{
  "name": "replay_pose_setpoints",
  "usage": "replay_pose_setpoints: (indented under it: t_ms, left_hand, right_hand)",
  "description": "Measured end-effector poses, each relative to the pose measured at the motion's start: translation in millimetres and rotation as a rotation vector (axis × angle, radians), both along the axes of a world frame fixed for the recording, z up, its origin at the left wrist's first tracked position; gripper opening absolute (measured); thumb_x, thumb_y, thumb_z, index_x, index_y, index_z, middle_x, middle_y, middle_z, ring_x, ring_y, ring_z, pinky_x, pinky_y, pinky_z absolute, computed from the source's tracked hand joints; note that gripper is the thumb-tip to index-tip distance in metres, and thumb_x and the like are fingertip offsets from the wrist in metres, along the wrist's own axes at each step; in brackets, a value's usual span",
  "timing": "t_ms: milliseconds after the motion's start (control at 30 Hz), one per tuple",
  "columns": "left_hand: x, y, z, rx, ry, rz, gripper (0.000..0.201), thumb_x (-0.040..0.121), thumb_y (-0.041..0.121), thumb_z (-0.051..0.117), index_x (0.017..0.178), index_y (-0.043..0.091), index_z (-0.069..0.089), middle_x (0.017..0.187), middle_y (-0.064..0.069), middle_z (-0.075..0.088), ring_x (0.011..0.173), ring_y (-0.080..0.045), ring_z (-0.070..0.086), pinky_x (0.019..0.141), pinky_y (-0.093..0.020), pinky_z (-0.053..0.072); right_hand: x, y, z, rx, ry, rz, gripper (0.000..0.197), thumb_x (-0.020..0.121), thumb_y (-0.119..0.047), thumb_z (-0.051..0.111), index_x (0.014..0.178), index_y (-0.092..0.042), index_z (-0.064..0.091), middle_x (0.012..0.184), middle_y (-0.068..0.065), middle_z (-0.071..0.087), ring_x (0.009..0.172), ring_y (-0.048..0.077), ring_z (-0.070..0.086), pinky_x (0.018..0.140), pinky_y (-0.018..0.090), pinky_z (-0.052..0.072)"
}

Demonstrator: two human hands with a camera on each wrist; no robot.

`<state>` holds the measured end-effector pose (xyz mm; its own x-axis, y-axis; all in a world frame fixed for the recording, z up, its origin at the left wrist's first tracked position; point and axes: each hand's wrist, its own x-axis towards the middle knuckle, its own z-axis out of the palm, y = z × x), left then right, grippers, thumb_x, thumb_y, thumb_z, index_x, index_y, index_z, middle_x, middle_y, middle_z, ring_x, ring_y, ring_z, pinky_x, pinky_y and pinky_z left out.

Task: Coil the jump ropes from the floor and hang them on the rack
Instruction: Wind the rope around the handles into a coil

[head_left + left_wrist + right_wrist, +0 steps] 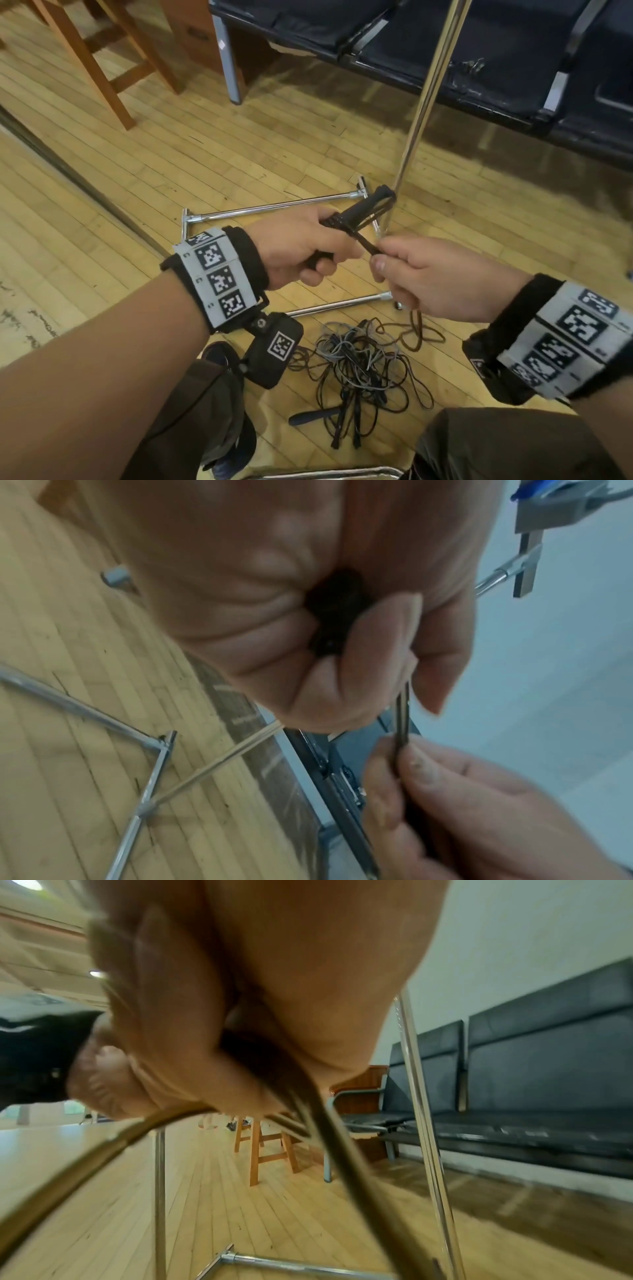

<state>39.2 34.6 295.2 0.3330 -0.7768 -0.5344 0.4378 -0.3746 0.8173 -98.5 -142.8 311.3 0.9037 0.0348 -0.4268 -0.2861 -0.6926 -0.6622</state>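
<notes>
My left hand (301,246) grips the black handles of a jump rope (363,212), with turns of dark cord wound round them. My right hand (411,270) pinches the cord (368,246) a short way from the handles, between thumb and fingers, and the cord is taut between the hands. In the left wrist view the handle end (337,610) shows inside my curled fingers and the cord (402,715) runs down to my right fingers (428,772). More rope (329,1123) trails from my right hand (212,1015). The chrome rack (424,102) stands just behind my hands.
A tangled pile of several jump ropes (359,363) lies on the wooden floor by my knees, inside the rack's base bars (274,206). A dark bench (479,51) runs along the back right. A wooden stool (92,54) stands at the back left.
</notes>
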Motion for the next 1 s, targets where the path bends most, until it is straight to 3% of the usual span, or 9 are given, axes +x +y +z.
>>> replay_pose_setpoints:
  t_ms: [100,267,367,467,533,633,733,867,1000]
  left_hand:
    - [-4.1,-4.1,-1.0,-0.087,0.056,0.038,0.027,0.093,0.040,0.073,0.095,0.016,0.061,0.065,-0.001,0.053,0.045,-0.010,0.040,0.033,-0.018,0.030]
    - [-12.8,-11.5,-7.3,-0.115,-0.039,-0.117,0.033,0.097,0.040,0.063,0.087,0.008,0.067,0.063,-0.010,0.060,0.038,-0.013,0.046,0.032,-0.017,0.030]
    - [-26.5,-13.3,-10.9,0.000,-0.079,-0.459,0.028,0.096,0.040,0.066,0.085,0.015,0.072,0.065,-0.008,0.065,0.041,-0.014,0.050,0.036,-0.019,0.035]
    - [-38.7,-15.7,-13.9,0.181,-0.233,-0.729,0.024,0.095,0.041,0.068,0.087,0.018,0.072,0.068,-0.004,0.069,0.048,-0.015,0.054,0.042,-0.023,0.041]
    - [-43.0,-17.4,-17.0,0.296,-0.379,-0.784,0.022,0.095,0.038,0.069,0.092,0.016,0.071,0.069,-0.003,0.071,0.050,-0.016,0.057,0.044,-0.026,0.047]
    - [-44.8,-21.0,-21.4,0.448,-0.572,-0.690,0.019,0.100,0.030,0.064,0.104,0.012,0.068,0.069,-0.004,0.072,0.047,-0.016,0.060,0.048,-0.029,0.054]
    - [-35.5,-22.5,-22.3,0.473,-0.629,-0.423,0.010,0.103,0.022,0.059,0.110,0.017,0.063,0.066,-0.004,0.066,0.042,-0.015,0.060,0.043,-0.027,0.053]
    - [-13.6,-18.1,-18.7,0.314,-0.453,-0.062,0.007,0.102,0.013,0.060,0.108,0.013,0.064,0.062,-0.003,0.063,0.049,-0.017,0.064,0.043,-0.028,0.053]
    - [-14.6,-15.1,-15.7,0.106,-0.236,0.048,0.009,0.101,0.012,0.064,0.109,0.007,0.063,0.065,-0.004,0.060,0.050,-0.019,0.058,0.040,-0.026,0.046]
  right_hand:
    - [-4.7,-4.2,-12.5,0.161,0.121,-0.041,0.030,0.107,-0.044,0.041,0.094,-0.023,0.059,0.061,-0.003,0.060,0.046,0.014,0.048,0.041,0.025,0.039]
    - [-7.9,-21.1,-21.9,0.177,0.174,-0.034,0.031,0.106,-0.042,0.044,0.095,-0.020,0.064,0.065,-0.002,0.061,0.057,0.017,0.056,0.058,0.029,0.049]
    - [-9.4,-29.8,-21.3,-0.011,0.176,0.074,0.028,0.101,-0.039,0.056,0.076,-0.039,0.068,0.072,-0.003,0.069,0.067,0.008,0.064,0.068,0.021,0.052]
    - [-4.0,-28.2,-20.4,-0.262,0.136,0.132,0.016,0.093,-0.039,0.069,0.079,-0.032,0.067,0.078,-0.004,0.069,0.073,0.014,0.064,0.066,0.032,0.054]
    - [1.8,-22.0,-17.2,-0.383,0.048,0.131,0.021,0.091,-0.042,0.070,0.075,-0.030,0.065,0.075,-0.006,0.065,0.070,0.012,0.060,0.059,0.029,0.048]
    - [6.7,-11.2,-8.7,-0.517,-0.061,0.160,0.025,0.093,-0.039,0.065,0.071,-0.031,0.056,0.070,-0.008,0.060,0.066,0.008,0.055,0.054,0.026,0.037]
    - [8.1,1.7,-1.2,-0.496,-0.090,0.141,0.025,0.100,-0.044,0.051,0.080,-0.031,0.058,0.070,-0.006,0.060,0.063,0.010,0.055,0.052,0.029,0.041]
    - [7.9,4.9,3.3,-0.294,-0.091,0.018,0.021,0.107,-0.036,0.042,0.098,-0.032,0.060,0.073,-0.005,0.063,0.057,0.008,0.058,0.048,0.026,0.045]
    - [5.7,-3.9,1.4,-0.009,0.035,-0.076,0.023,0.109,-0.034,0.040,0.098,-0.030,0.060,0.069,-0.002,0.068,0.050,0.013,0.064,0.053,0.029,0.055]
